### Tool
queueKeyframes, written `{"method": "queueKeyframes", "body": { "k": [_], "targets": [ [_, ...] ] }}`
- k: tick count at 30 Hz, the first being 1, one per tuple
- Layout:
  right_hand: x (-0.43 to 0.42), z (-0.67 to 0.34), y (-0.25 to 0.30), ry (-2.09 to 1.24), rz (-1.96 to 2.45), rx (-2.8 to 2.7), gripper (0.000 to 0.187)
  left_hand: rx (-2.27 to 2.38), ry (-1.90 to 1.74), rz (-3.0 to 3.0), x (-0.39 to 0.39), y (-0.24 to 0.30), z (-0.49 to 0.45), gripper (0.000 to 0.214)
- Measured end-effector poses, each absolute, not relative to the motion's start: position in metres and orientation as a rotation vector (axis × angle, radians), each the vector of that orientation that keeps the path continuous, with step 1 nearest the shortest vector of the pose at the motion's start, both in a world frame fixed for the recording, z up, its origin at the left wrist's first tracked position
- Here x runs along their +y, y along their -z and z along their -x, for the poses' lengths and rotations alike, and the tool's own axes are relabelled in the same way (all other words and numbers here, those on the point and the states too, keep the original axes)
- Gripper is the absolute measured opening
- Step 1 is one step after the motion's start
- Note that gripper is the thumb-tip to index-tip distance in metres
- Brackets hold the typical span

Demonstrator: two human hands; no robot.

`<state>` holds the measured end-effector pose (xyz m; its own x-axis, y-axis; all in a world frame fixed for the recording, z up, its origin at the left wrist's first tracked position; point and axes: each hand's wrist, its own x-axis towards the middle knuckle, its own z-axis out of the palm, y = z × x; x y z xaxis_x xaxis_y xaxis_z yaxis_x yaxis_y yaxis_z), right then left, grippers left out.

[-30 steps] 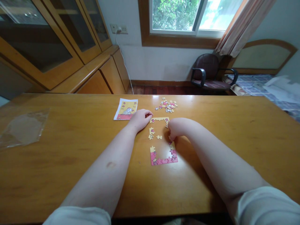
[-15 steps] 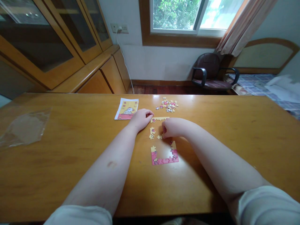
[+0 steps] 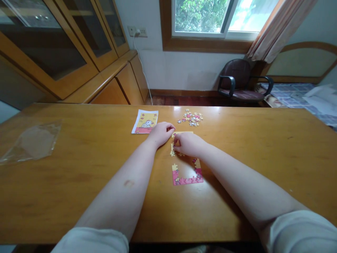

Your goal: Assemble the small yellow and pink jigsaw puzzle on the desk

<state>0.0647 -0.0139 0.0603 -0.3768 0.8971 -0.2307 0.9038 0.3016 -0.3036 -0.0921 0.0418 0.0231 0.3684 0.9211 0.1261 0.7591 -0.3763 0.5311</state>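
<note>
hands meet at centre frame on a wooden bench [image 3: 79, 168]. left hand [image 3: 161, 133], loosely curled, presses fingertips on one yellow border strip [image 3: 188, 132], seemingly steadying it. right hand [image 3: 189, 144] bunches fingertips over one small fragment [image 3: 172, 152], grasp unclear. below: one u-shaped puzzle border [image 3: 187, 180]. above: one picture card [image 3: 145, 122], one loose-piece pile [image 3: 193, 118]. far left: one plastic bag [image 3: 31, 140].

Left hand [image 3: 161, 133], right hand [image 3: 188, 144]: fingers curled, near together, forearms outstretched.
</note>
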Motion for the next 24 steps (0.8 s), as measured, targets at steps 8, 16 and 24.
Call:
{"method": "queueKeyframes", "body": {
  "k": [8,16,24],
  "targets": [
    [-0.010,-0.066,-0.055,0.586,-1.759,2.510,0.022,1.459,-0.579,-2.265,0.042,-0.022,0.092,0.023],
    [-0.009,-0.066,-0.050,0.526,-1.820,2.534,0.026,1.449,-0.592,-2.270,0.045,-0.018,0.093,0.022],
    [-0.006,-0.067,-0.047,0.511,-1.842,2.576,0.025,1.451,-0.584,-2.275,0.045,-0.018,0.092,0.022]
  ]
}}
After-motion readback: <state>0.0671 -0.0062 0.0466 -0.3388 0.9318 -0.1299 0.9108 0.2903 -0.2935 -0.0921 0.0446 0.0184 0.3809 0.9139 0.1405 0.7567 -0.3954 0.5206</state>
